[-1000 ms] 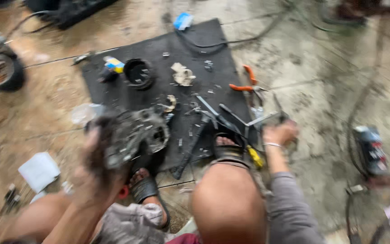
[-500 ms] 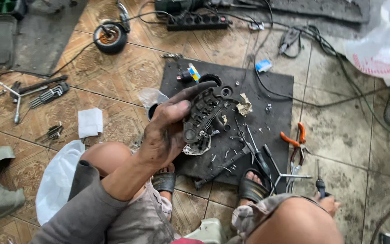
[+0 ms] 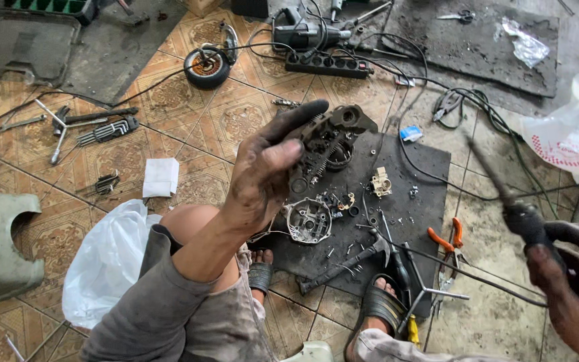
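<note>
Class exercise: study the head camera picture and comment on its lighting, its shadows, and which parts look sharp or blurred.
Head view: soft, even daylight, with faint shadows and no strong glare. The left hand and the dark metal part it holds look sharp, as does the black mat. The right hand and its black-handled tool at the frame's edge are slightly smeared. Floor lines bow a little toward the corners.
</note>
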